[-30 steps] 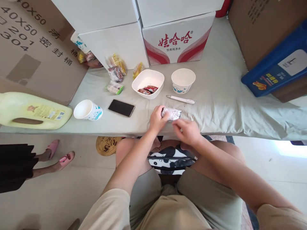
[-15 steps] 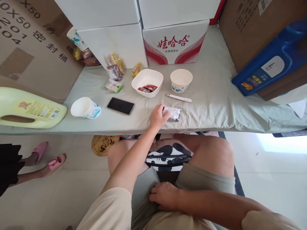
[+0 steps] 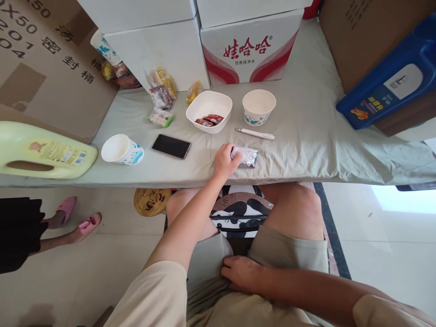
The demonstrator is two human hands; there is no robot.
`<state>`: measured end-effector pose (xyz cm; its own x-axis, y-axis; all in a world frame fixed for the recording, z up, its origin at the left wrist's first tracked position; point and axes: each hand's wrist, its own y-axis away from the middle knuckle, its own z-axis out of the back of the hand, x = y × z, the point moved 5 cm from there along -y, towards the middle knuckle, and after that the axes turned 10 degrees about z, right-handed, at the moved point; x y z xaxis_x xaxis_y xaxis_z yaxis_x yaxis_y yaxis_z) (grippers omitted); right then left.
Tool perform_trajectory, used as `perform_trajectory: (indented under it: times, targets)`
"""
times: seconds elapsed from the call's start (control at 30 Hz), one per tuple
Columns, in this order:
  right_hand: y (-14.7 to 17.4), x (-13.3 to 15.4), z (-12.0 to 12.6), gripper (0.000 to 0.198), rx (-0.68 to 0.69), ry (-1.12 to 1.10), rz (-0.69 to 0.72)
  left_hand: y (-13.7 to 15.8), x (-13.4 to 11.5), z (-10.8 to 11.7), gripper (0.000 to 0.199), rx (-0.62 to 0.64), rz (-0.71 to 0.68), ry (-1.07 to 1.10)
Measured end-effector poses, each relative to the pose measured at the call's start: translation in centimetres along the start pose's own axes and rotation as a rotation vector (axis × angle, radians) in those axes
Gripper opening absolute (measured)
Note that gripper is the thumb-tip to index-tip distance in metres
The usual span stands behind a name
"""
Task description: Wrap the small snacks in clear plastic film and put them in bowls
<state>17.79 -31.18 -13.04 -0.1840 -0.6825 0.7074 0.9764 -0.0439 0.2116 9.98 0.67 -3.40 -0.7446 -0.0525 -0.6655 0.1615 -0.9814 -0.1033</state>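
Note:
My left hand (image 3: 227, 161) is closed on the left end of a shiny packet in clear wrapping (image 3: 249, 156), which lies on the cloth near the front edge. Its contents look dark below, but glare hides what they are. Just behind the packet is a slim white pen-like tool (image 3: 255, 133) with a metal tip. A white bowl (image 3: 194, 117) beyond my hand contains red wrapped snacks (image 3: 211, 119). To the bowl's right stands a paper cup (image 3: 255, 119) with blue print. My right hand (image 3: 243, 274) rests on my lap, fingers loosely bent against the shorts, holding nothing visible.
A black phone (image 3: 171, 146) and another paper cup (image 3: 131, 152) are at the left. Wrapped snacks (image 3: 161, 97) lie before white cartons (image 3: 156, 56). A yellow jug (image 3: 51, 154) and blue bottle (image 3: 388, 95) flank the table. Another person's feet in pink slippers (image 3: 89, 225) show below left.
The view has shifted slightly, so the table appears a little higher. My left hand keeps its hold on the packet; my right hand stays on my lap.

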Motion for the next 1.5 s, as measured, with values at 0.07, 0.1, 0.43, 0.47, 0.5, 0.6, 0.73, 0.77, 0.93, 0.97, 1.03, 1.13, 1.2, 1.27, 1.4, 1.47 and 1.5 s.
perform_trajectory:
  times: [0.07,0.1,0.43,0.47,0.5,0.6,0.73,0.77,0.93,0.97,1.03,1.13,1.2,1.27,1.4,1.47,1.5]
  targets:
    - [-0.2,-0.1,0.2,0.041,0.033,-0.056,-0.020,0.0,0.0,0.0,0.011,0.003,0.003,0.007]
    - [-0.4,-0.2,0.3,0.037,0.056,-0.069,-0.039,0.0,-0.1,0.0,0.010,0.003,0.004,0.010]
    - [0.1,0.0,0.4,0.020,0.008,0.004,-0.075,0.1,-0.1,0.2,0.010,-0.021,-0.002,-0.014]
    - [0.3,0.0,0.5,0.020,-0.001,-0.002,-0.069,0.1,-0.1,0.2,0.010,-0.022,0.000,-0.013]
    - [0.4,-0.1,0.7,0.019,-0.012,-0.017,-0.067,0.1,0.0,0.2,0.010,-0.021,0.003,-0.012]
    - [0.4,-0.7,1.4,0.022,-0.049,-0.107,-0.069,0.0,-0.1,0.2,0.009,-0.014,0.003,-0.010]
    - [-1.0,-1.7,2.8,0.016,-0.103,-0.404,-0.005,0.0,-0.1,0.2,0.008,0.002,-0.002,-0.005]
    - [-1.5,-2.0,3.1,0.014,-0.113,-0.454,0.018,0.0,-0.1,0.2,0.008,0.006,-0.002,-0.006]
    - [-2.8,-3.9,5.2,0.010,-0.118,-0.446,0.145,0.1,-0.2,0.2,0.008,0.016,-0.008,0.009]
    - [-2.8,-4.3,5.6,0.013,-0.120,-0.423,0.172,0.1,-0.2,0.1,0.008,0.016,-0.007,0.011]
    - [-2.8,-5.1,6.4,0.020,-0.121,-0.363,0.216,0.1,-0.1,0.1,0.008,0.019,-0.002,0.012]
    - [-3.1,-6.1,6.9,0.025,-0.134,-0.245,0.245,0.1,0.1,-0.1,0.008,0.025,-0.009,0.014]
    - [-3.3,-6.3,6.5,0.021,-0.146,-0.151,0.243,0.1,0.1,-0.2,0.008,0.023,-0.019,0.012]
    - [-3.4,-6.1,5.8,0.012,-0.149,-0.055,0.234,0.1,0.1,-0.3,0.008,0.022,-0.019,0.010]
    - [-2.3,-4.8,4.0,0.006,-0.140,0.092,0.231,0.2,0.0,-0.2,0.007,0.025,-0.017,0.020]
    - [-1.3,-4.2,3.6,0.013,-0.140,0.138,0.210,0.2,-0.1,-0.1,0.007,0.012,-0.025,0.027]
    - [-0.7,-4.0,3.6,0.020,-0.140,0.157,0.189,0.2,-0.1,-0.1,0.007,0.005,-0.028,0.030]
